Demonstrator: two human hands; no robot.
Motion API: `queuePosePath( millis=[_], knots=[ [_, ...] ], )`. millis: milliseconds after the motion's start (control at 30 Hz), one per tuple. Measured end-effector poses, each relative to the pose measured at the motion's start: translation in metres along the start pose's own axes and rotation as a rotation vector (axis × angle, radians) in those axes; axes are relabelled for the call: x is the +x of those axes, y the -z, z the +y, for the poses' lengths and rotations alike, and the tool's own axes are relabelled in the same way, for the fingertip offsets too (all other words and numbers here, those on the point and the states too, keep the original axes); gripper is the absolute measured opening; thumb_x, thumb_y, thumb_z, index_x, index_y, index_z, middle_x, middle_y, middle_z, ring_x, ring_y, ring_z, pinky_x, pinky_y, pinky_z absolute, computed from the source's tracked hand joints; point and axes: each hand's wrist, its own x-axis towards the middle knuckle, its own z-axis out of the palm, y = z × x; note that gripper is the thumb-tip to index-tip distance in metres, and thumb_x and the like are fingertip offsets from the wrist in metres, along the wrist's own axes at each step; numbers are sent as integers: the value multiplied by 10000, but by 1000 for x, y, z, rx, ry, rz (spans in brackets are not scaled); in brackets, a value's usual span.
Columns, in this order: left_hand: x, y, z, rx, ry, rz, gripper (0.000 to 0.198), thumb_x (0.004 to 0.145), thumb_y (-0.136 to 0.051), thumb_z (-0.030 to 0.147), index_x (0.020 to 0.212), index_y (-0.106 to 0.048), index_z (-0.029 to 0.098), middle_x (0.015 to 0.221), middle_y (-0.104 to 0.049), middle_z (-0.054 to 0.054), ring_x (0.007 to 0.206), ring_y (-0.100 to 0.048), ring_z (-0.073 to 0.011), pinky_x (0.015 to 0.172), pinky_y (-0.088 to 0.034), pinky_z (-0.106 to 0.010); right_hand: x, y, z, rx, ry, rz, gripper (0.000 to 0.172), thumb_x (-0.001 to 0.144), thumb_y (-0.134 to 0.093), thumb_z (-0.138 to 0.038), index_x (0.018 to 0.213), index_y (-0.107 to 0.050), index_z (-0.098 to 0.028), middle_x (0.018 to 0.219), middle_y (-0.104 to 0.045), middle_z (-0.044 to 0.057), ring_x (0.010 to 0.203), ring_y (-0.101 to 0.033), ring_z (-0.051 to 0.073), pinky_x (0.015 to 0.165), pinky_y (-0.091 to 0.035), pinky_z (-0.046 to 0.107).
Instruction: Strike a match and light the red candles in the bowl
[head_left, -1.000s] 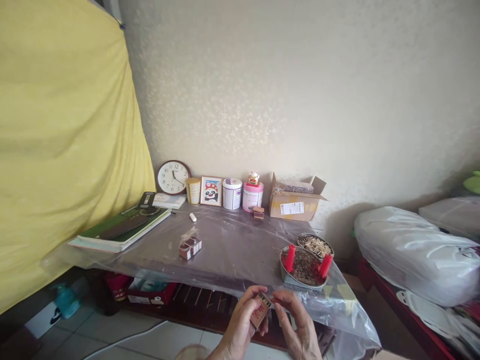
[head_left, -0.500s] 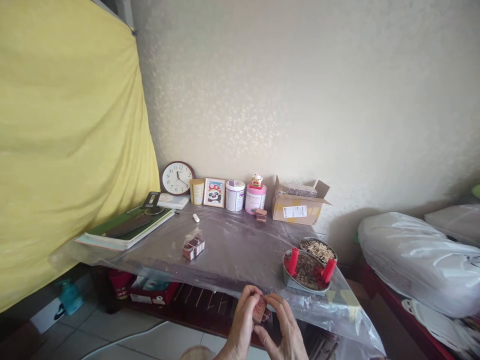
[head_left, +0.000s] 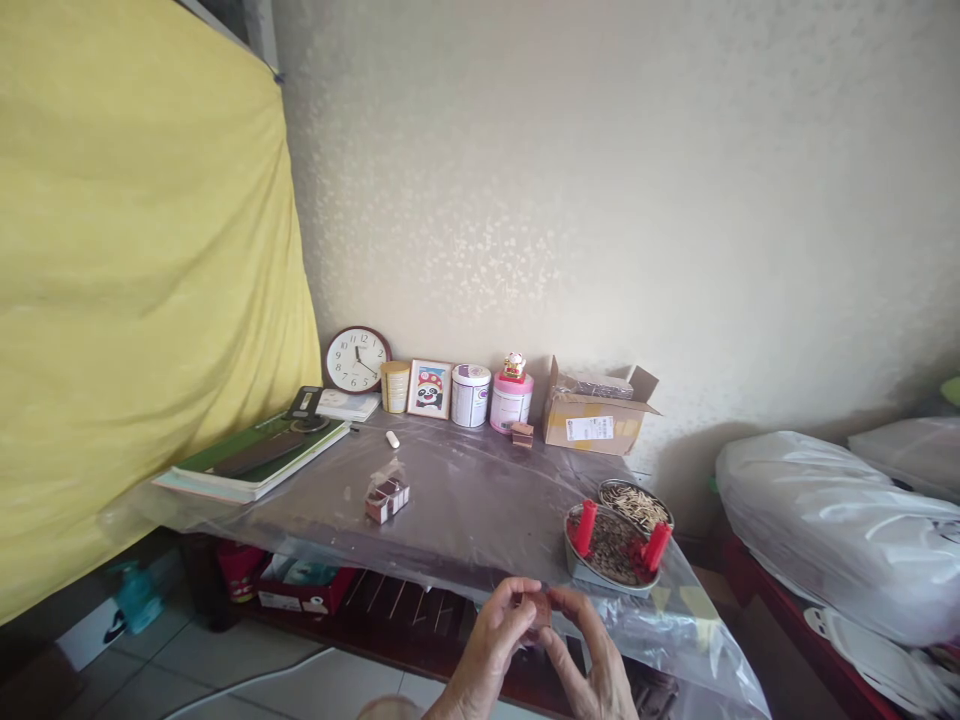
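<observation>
Low in the view, in front of the table's near edge, both my hands pinch a small red matchbox [head_left: 538, 611]. My left hand [head_left: 491, 650] grips its left side with thumb and fingers. My right hand [head_left: 589, 660] closes on its right side. Just beyond them on the table stands a round metal tray [head_left: 577, 560] holding spent matches and two red candles [head_left: 585, 527]. A second dish of unused matchsticks [head_left: 636, 502] sits behind it. A wrapped pack of matchboxes [head_left: 386, 497] lies mid-table.
The plastic-covered table [head_left: 472, 500] carries a clock [head_left: 357, 359], tins, a framed picture, a cardboard box [head_left: 596, 415] and books [head_left: 251, 458]. A yellow curtain [head_left: 135, 300] hangs at left. Plastic-wrapped bundles [head_left: 832, 520] lie at right.
The matchbox was held open and angled in my left hand; now both hands pinch it closer together and slightly higher. The view has shifted a little rightward.
</observation>
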Motion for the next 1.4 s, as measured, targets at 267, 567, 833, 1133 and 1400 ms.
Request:
queuePosePath(
  millis=[267, 567, 833, 1133, 1400],
  knots=[
    [-1, -1, 2, -51, 20, -47, 277, 762, -705, 312, 996, -683, 164, 985, -744, -113, 945, -618, -233, 887, -409, -395, -6, 3, 8, 353, -292, 5, 346, 809, -635, -464, 1068, -650, -235, 1104, -701, 67, 1057, -651, 221, 887, -530, 248],
    [-1, -2, 3, -129, 40, 15, 245, 736, -728, 295, 955, -708, 187, 1013, -742, -79, 965, -614, -204, 871, -411, -335, 6, 13, 4, 641, -508, 158, 349, 670, -773, -473, 900, -752, -212, 958, -759, 68, 946, -699, 243, 891, -536, 293],
    [-1, -2, 3, -106, 17, 34, 264, 685, -772, 305, 910, -692, 190, 958, -738, -63, 909, -610, -194, 818, -415, -326, 4, 13, 4, 531, -397, 213, 255, 697, -760, -419, 867, -771, -228, 1012, -742, 51, 971, -681, 222, 879, -533, 251],
    [0, 2, -4, -48, 10, 42, 200, 732, -736, 282, 879, -654, 173, 926, -732, -60, 870, -609, -192, 833, -416, -362, -4, 9, 1, 90, 56, 153, 161, 849, -609, -260, 977, -706, -266, 948, -738, 25, 872, -706, 173, 790, -553, 203],
    [1, 6, -8, -23, 7, 18, 255, 728, -740, 274, 941, -652, 165, 1012, -740, -95, 933, -621, -227, 861, -413, -382, -4, 8, 5, 10, 56, 121, 118, 877, -576, -257, 953, -664, -245, 936, -732, 28, 859, -707, 167, 793, -545, 195]
  ],
)
